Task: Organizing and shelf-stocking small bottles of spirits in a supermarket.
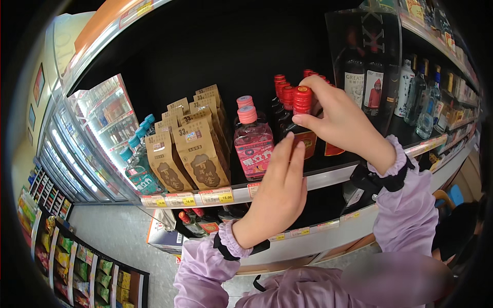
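My right hand (335, 111) has its thumb and fingers around the red cap of a dark glass bottle (308, 143) at the front of the shelf. My left hand (275, 188) is in front of the same bottle, palm towards it and fingers extended. Its fingertips overlap the bottle's label, and I cannot tell whether they touch it. More red-capped bottles (280, 82) stand in rows behind and beside. Just left of them is a pink-capped bottle (252, 142) with a pink label, partly hidden by my left hand.
Brown boxed bottles (202, 154) and teal-capped bottles (138, 173) fill the shelf's left. A clear divider (364, 23) rises at the right, before more bottles (423, 104). Price tags line the shelf edge (331, 175). Snack racks (81, 258) stand lower left; a person (458, 227) is lower right.
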`<action>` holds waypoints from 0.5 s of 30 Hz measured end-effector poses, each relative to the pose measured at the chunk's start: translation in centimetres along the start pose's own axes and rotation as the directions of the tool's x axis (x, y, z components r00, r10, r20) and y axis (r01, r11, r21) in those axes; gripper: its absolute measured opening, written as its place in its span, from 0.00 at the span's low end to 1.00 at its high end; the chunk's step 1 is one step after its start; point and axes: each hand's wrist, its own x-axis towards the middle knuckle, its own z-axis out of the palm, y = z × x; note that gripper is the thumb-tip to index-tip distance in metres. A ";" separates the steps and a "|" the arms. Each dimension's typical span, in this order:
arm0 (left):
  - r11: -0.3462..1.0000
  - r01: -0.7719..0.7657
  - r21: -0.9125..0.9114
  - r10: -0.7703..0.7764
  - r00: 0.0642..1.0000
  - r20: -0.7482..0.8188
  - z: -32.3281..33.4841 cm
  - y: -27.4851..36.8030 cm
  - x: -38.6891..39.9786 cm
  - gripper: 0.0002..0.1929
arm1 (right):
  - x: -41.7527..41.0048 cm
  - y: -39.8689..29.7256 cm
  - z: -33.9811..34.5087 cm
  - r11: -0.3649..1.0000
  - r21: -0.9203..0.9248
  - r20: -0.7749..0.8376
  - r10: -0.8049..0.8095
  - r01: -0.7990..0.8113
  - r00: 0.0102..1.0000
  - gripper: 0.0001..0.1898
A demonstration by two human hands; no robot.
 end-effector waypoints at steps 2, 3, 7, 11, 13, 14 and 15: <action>0.999 0.010 0.040 -0.012 0.999 0.040 0.8 0.1 -0.4 0.32 | 0.3 0.5 0.6 0.998 -0.058 0.013 -0.001 0.002 1.000 0.23; 0.996 0.024 0.080 -0.031 0.996 0.079 1.1 0.0 -0.5 0.31 | 0.4 0.8 1.0 0.998 -0.056 0.013 -0.003 0.004 1.000 0.23; 0.983 0.006 0.181 -0.034 0.987 0.154 1.8 -0.3 -0.9 0.28 | 0.9 1.2 1.5 0.997 -0.077 0.035 0.026 -0.023 0.999 0.25; 0.980 -0.009 0.196 -0.026 0.984 0.175 2.2 -0.5 -0.8 0.27 | 1.1 1.7 1.8 0.993 -0.111 0.068 0.056 -0.048 0.996 0.26; 0.975 -0.022 0.220 -0.017 0.984 0.178 2.4 -0.8 -0.8 0.27 | 1.3 1.8 2.0 0.995 -0.103 0.061 0.024 -0.017 0.998 0.22; 0.975 -0.023 0.219 -0.017 0.984 0.178 2.5 -0.8 -0.8 0.27 | 1.3 1.8 2.1 0.995 -0.095 0.054 -0.009 0.015 0.998 0.21; 0.974 -0.020 0.225 -0.021 0.984 0.179 2.5 -0.8 -0.8 0.27 | 1.4 1.9 2.1 0.995 -0.095 0.055 -0.008 0.013 0.998 0.21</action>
